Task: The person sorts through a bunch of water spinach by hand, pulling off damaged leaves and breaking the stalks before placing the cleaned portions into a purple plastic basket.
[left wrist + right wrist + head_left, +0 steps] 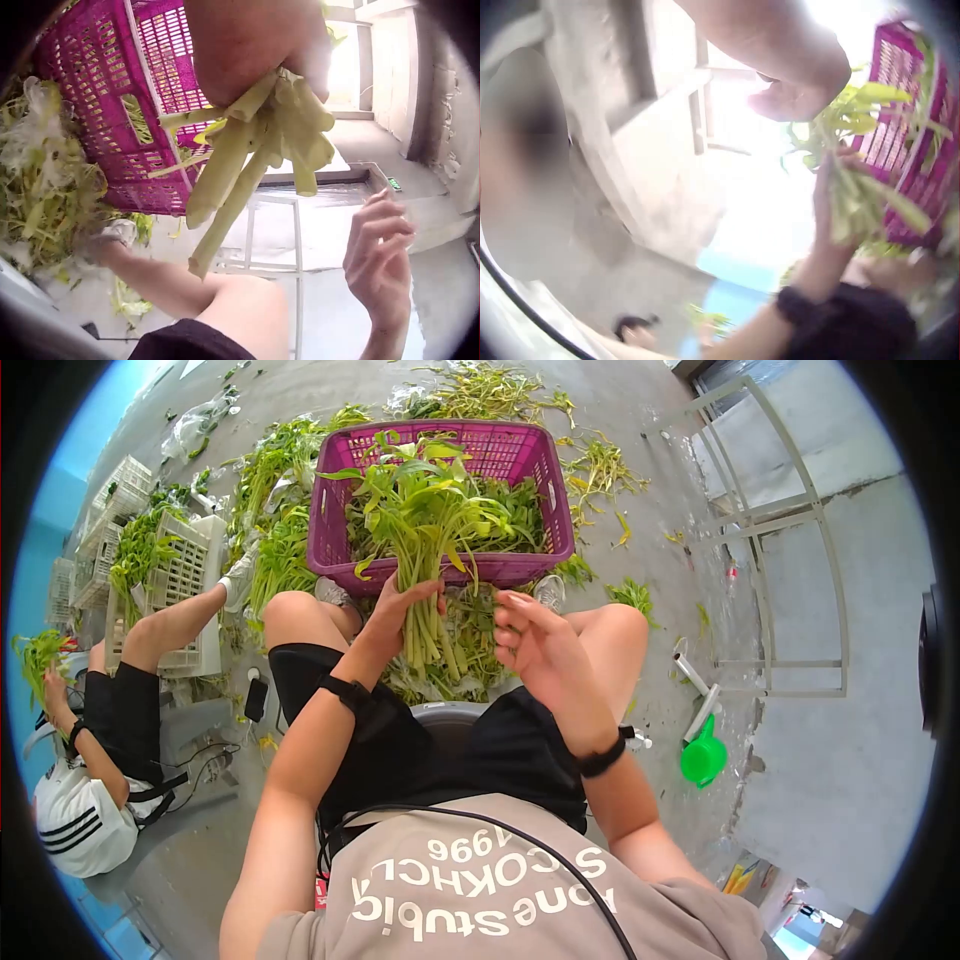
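Note:
A bunch of leafy green stalks is gripped around its middle by my left hand, leaves upward and cut ends hanging down. In the left wrist view the thick pale stalk ends fan out below the left hand. My right hand is held up to the right of the bunch, apart from it, its fingers partly bent with nothing visible in them. The right wrist view, blurred, shows the right hand near the leaves of the bunch.
A purple crate with greens inside stands in front of my knees. Loose greens lie on the floor around it. Another person sits at the left beside white crates. A green scoop-like object and a metal frame are at the right.

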The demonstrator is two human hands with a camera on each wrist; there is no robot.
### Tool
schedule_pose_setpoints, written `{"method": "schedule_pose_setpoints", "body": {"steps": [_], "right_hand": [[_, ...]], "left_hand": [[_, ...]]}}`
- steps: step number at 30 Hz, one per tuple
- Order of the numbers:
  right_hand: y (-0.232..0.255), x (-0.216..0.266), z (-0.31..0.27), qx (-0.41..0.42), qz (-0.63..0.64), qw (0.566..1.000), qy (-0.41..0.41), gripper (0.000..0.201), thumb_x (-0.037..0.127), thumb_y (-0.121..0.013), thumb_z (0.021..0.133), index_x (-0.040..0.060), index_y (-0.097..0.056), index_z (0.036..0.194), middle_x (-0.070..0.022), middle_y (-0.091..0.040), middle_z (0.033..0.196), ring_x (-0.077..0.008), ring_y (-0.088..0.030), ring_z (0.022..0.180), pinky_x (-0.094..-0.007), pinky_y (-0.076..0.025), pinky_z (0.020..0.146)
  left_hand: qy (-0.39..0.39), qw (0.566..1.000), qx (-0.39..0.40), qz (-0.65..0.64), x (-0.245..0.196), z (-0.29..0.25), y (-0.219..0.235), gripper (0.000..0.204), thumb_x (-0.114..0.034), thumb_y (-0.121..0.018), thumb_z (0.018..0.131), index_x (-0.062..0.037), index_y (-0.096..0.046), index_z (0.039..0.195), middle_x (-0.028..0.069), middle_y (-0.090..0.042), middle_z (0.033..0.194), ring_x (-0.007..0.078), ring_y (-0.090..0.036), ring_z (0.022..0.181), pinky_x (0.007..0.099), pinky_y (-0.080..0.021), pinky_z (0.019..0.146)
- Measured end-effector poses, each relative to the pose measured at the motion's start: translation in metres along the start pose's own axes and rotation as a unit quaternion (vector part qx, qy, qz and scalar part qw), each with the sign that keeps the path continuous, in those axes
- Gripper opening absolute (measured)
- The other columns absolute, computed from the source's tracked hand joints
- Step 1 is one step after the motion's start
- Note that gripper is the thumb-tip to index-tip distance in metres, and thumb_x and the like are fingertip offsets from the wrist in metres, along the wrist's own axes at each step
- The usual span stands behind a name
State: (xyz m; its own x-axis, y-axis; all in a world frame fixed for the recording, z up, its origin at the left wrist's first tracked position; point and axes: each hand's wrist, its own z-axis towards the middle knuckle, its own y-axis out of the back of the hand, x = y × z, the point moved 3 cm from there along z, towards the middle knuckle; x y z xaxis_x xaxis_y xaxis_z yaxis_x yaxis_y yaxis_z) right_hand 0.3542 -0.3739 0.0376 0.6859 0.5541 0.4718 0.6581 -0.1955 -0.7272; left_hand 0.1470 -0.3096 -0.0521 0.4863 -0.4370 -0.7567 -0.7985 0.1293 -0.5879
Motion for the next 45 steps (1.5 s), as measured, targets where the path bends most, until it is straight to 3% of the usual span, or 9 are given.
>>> {"method": "schedule_pose_setpoints", "body": {"steps": [12, 15, 17, 27, 32, 36, 38, 43, 45], "right_hand": [[0.081, -0.002, 0.096, -0.067, 0.134, 0.989, 0.012, 0.02, 0.021, -0.057, 0.1, 0.0028, -0.067, 0.104, -0.0058, -0.069, 0.085, -0.0171, -0.065, 0.075, -0.0305, -0.055, 0.067], [0.096, -0.017, 0.113, -0.058, 0.044, 0.997, 0.015, 0.025, 0.025, -0.059, 0.1, 0.0011, -0.067, 0.102, -0.006, -0.068, 0.083, -0.017, -0.065, 0.072, -0.0316, -0.055, 0.066], [0.095, -0.017, 0.117, -0.128, -0.229, 0.963, 0.058, 0.032, 0.032, -0.059, 0.101, 0.0007, -0.066, 0.103, -0.0057, -0.067, 0.082, -0.0167, -0.065, 0.07, -0.0321, -0.056, 0.067], [0.049, -0.046, 0.101, 0.022, -0.288, 0.956, 0.055, 0.063, 0.051, -0.064, 0.096, 0.0063, -0.053, 0.14, -0.0064, -0.062, 0.125, -0.0191, -0.061, 0.108, -0.0389, -0.051, 0.091], [0.045, -0.045, 0.09, 0.029, -0.37, 0.928, 0.027, 0.066, 0.041, -0.075, 0.091, 0.0063, -0.051, 0.142, -0.0052, -0.063, 0.126, -0.0175, -0.06, 0.112, -0.0335, -0.048, 0.095], [0.059, -0.056, 0.101, 0.058, -0.321, 0.944, 0.05, 0.059, 0.024, -0.086, 0.081, 0.0029, -0.06, 0.13, -0.0078, -0.066, 0.12, -0.0176, -0.062, 0.109, -0.0344, -0.05, 0.092], [0.062, -0.055, 0.103, 0.062, -0.267, 0.96, 0.062, 0.057, 0.018, -0.087, 0.08, 0.0035, -0.061, 0.128, -0.0069, -0.066, 0.12, -0.0175, -0.063, 0.108, -0.0344, -0.05, 0.091], [0.053, -0.04, 0.104, 0.03, -0.239, 0.963, 0.123, 0.046, 0.012, -0.083, 0.082, 0.0039, -0.064, 0.123, -0.0045, -0.068, 0.113, -0.0168, -0.065, 0.102, -0.0335, -0.052, 0.087], [0.052, -0.03, 0.1, 0.012, -0.217, 0.963, 0.161, 0.04, 0.008, -0.081, 0.083, 0.0037, -0.066, 0.119, -0.0031, -0.07, 0.105, -0.0156, -0.066, 0.096, -0.0329, -0.053, 0.083]], "left_hand": [[-0.004, 0.999, -0.036, -0.028, 0.012, -0.026, -0.039, 0.03, -0.014, -0.07, 0.092, -0.0039, -0.056, 0.117, 0.0056, -0.064, 0.095, 0.0155, -0.066, 0.08, 0.0318, -0.058, 0.069], [0.017, 0.998, -0.055, -0.001, 0.023, -0.032, -0.032, 0.029, -0.015, -0.07, 0.092, -0.0042, -0.057, 0.116, 0.0055, -0.064, 0.095, 0.0146, -0.066, 0.081, 0.0306, -0.057, 0.069], [0.012, 0.999, -0.048, 0.022, 0.026, -0.025, -0.028, 0.029, -0.015, -0.071, 0.092, -0.0049, -0.057, 0.115, 0.0054, -0.065, 0.096, 0.0147, -0.066, 0.079, 0.0301, -0.056, 0.068], [-0.033, 0.99, -0.098, 0.092, 0.037, -0.003, -0.01, 0.046, -0.012, -0.076, 0.088, -0.0063, -0.056, 0.129, 0.0036, -0.066, 0.112, 0.0152, -0.066, 0.099, 0.0321, -0.056, 0.077], [-0.052, 0.988, -0.04, 0.139, 0.047, -0.009, -0.022, 0.058, -0.007, -0.076, 0.085, -0.0051, -0.051, 0.138, 0.005, -0.064, 0.119, 0.0182, -0.063, 0.11, 0.0327, -0.053, 0.091], [-0.152, 0.94, 0.038, 0.302, 0.068, 0.001, -0.018, 0.073, -0.005, -0.076, 0.078, -0.0048, -0.043, 0.143, 0.0143, -0.047, 0.141, 0.0295, -0.045, 0.134, 0.0418, -0.043, 0.106], [-0.246, 0.764, -0.017, 0.597, 0.065, 0.0, -0.015, 0.079, -0.015, -0.079, 0.076, -0.0058, -0.042, 0.145, 0.017, -0.044, 0.136, 0.0367, -0.04, 0.133, 0.0446, -0.039, 0.109], [-0.221, 0.787, -0.013, 0.576, 0.022, -0.006, -0.033, 0.075, -0.025, -0.08, 0.076, -0.0055, -0.05, 0.143, 0.0159, -0.043, 0.134, 0.0323, -0.041, 0.127, 0.0419, -0.038, 0.106], [-0.211, 0.89, 0.006, 0.404, 0.018, 0.001, -0.022, 0.059, -0.024, -0.076, 0.084, -0.0031, -0.057, 0.136, 0.0114, -0.05, 0.128, 0.0227, -0.048, 0.12, 0.0379, -0.044, 0.098]]}}
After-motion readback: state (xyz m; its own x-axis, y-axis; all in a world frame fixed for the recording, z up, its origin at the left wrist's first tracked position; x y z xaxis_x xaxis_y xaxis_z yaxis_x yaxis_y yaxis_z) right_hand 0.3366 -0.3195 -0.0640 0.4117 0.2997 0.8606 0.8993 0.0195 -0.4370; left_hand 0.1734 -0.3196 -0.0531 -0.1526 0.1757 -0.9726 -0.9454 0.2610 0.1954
